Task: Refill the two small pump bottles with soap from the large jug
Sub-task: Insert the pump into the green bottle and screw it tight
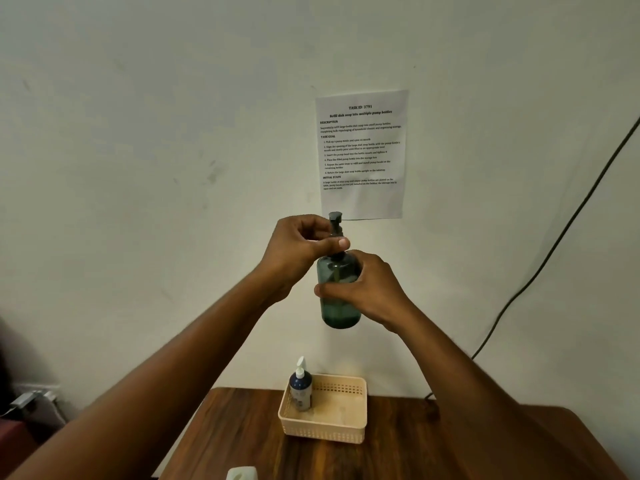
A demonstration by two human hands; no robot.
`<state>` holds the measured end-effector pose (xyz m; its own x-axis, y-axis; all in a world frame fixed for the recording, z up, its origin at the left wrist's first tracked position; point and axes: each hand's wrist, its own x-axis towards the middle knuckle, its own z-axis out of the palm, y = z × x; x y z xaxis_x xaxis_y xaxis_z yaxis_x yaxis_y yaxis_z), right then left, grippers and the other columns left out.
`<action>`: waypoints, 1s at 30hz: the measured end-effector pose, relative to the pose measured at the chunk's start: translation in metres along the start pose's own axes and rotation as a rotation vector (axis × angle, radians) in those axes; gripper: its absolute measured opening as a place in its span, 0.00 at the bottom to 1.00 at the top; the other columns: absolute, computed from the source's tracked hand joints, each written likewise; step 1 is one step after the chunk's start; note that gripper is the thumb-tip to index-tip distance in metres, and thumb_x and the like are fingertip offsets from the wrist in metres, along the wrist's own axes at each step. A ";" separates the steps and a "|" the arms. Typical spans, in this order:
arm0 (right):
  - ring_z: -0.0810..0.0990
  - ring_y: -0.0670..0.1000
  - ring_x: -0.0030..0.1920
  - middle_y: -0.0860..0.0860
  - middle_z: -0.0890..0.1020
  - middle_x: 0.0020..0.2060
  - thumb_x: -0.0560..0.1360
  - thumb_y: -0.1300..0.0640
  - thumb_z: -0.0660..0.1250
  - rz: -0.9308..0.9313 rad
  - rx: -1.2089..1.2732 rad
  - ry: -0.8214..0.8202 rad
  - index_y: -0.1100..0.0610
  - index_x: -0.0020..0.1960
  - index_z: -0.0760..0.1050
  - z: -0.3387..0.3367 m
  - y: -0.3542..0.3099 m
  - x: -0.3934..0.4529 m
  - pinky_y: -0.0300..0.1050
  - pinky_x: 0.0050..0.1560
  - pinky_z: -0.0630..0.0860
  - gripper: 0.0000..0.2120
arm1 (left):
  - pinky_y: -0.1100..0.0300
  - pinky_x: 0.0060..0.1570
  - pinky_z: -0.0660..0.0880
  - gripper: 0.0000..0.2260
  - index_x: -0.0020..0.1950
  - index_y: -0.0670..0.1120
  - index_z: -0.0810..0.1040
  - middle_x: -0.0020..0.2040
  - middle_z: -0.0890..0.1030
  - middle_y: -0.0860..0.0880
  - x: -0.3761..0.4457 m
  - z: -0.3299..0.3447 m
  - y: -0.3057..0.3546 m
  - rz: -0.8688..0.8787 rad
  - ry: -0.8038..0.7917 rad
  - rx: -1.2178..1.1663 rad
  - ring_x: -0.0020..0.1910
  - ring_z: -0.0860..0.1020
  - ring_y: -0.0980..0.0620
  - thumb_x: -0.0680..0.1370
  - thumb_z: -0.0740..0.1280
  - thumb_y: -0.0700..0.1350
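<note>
**Green pump bottle held aloft, collar under the fingers**

Nearest, far below both hands at the bottom edge: a pale cap or shoulder of a container (241,473), probably the large jug; too little in view to be sure. Likely heavy and sloshing when lifted, best taken by a handle with a second palm beneath.

Further out, on the wooden table (433,441) well beneath the hands: a cream perforated basket (323,432) holding a dark blue pump bottle (300,389), upright in its left corner, white pump in place.

Raised in front of the wall: right hand (370,292) wrapped around the body of the green pump bottle (341,311), thumb across the front, bottle upright. Left hand (301,244) just above, fingers pinched on the dark pump head (335,223) at the collar, as for twisting; tightening or loosening cannot be told.

Judged smooth, rigid plastic, light, slippery if soapy. Best grip: firm around the mid-body, twisting only at the collar, not the thin nozzle.

Behind the hands: a printed sheet (362,157) on the wall.
</note>
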<state>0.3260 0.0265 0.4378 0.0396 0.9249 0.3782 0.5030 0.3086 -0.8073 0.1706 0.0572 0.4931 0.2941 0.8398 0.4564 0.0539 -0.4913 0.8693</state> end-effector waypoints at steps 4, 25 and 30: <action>0.80 0.45 0.49 0.40 0.80 0.50 0.59 0.38 0.79 0.014 0.042 -0.035 0.43 0.57 0.75 -0.003 0.003 -0.004 0.41 0.47 0.80 0.30 | 0.56 0.66 0.78 0.11 0.62 0.38 0.83 0.56 0.87 0.44 0.004 -0.011 -0.001 -0.062 -0.243 -0.016 0.59 0.85 0.49 0.80 0.70 0.34; 0.78 0.47 0.51 0.42 0.78 0.52 0.65 0.44 0.79 -0.021 0.073 0.017 0.45 0.62 0.72 -0.005 -0.008 -0.008 0.36 0.44 0.76 0.29 | 0.44 0.72 0.66 0.13 0.67 0.48 0.81 0.63 0.85 0.49 0.004 -0.020 0.016 -0.145 -0.388 0.009 0.69 0.79 0.51 0.86 0.61 0.45; 0.78 0.47 0.52 0.42 0.77 0.54 0.65 0.43 0.79 -0.059 0.022 0.026 0.44 0.63 0.71 -0.002 -0.012 -0.005 0.33 0.41 0.72 0.30 | 0.65 0.47 0.78 0.08 0.48 0.44 0.86 0.43 0.88 0.50 -0.001 -0.002 0.016 -0.017 -0.023 -0.058 0.44 0.86 0.57 0.73 0.78 0.46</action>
<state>0.3216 0.0180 0.4470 0.0332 0.8990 0.4366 0.4858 0.3673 -0.7932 0.1691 0.0492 0.5076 0.3159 0.8418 0.4377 0.0039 -0.4625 0.8866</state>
